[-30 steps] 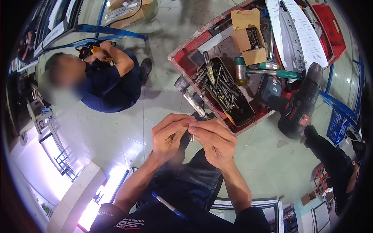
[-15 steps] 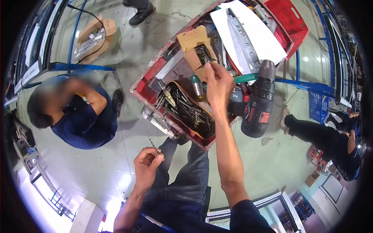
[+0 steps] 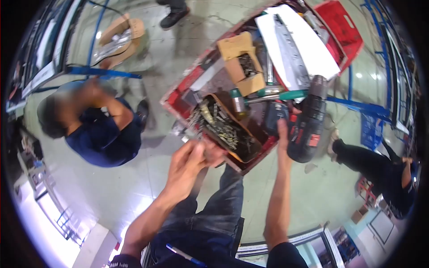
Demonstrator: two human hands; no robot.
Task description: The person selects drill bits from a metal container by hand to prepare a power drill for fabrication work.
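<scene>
My right hand (image 3: pixel 283 134) is closed around the handle of a black cordless drill (image 3: pixel 307 129), which lies at the right edge of a red crate (image 3: pixel 174 96). My left hand (image 3: pixel 190 163) is at the crate's near edge, its fingers pinched and smeared by motion. The drill bit seen in it earlier is hard to make out now. Beside it in the crate is an open pouch (image 3: pixel 250 154) full of loose drill bits (image 3: pixel 223 129). A cardboard box (image 3: pixel 232 44) with dark small pieces and a green-handled tool (image 3: pixel 290 95) lie farther in.
A white sheet (image 3: pixel 313 56) with a grey metal part covers the crate's far end. A person (image 3: pixel 105 138) crouches at the left near a blue frame (image 3: pixel 107 71). Another person (image 3: pixel 362 156) is at the right, and a shoe (image 3: pixel 173 18) shows at the top.
My right hand has left the small cardboard box and moved down and right onto the drill's handle. My left hand has risen and moved right to the crate's edge. The view has shifted slightly.
</scene>
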